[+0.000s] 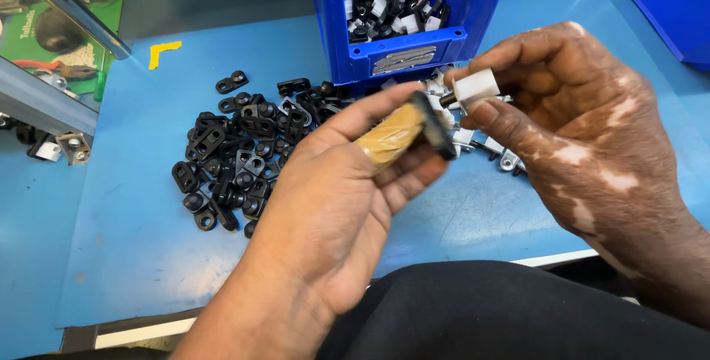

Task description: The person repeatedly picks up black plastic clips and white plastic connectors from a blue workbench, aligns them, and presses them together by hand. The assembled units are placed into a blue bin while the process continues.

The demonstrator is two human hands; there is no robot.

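I'm seeing my left hand (347, 175) wrapping its fingers round a small tool with a tan handle (390, 138) and a dark head, thumb lying along the handle, grip closed on it. My right hand (569, 116) is pinching a small white cylindrical part (475, 86) between thumb and forefinger, a dark stub sticking out of its left end, almost touching the tool's dark head; whether they're touching, can't tell, it's blurred. Just beyond both hands a blue bin (403, 49) is sitting, full of black and white parts, its front lip close above the white part, so little room going forward. Left of my left hand a loose pile of black brackets (237, 153) is spreading over the blue table (126, 205), its near edge lying just beside my left wrist. More small parts (481, 142) are lying under my right hand's fingers. Bare table is showing below and left of the left hand, and right of the right hand. The table's near edge is running just under both wrists, dark clothing (503, 308) below it. Far left, a metal rail (66, 5) is crossing the corner, well apart from either hand.
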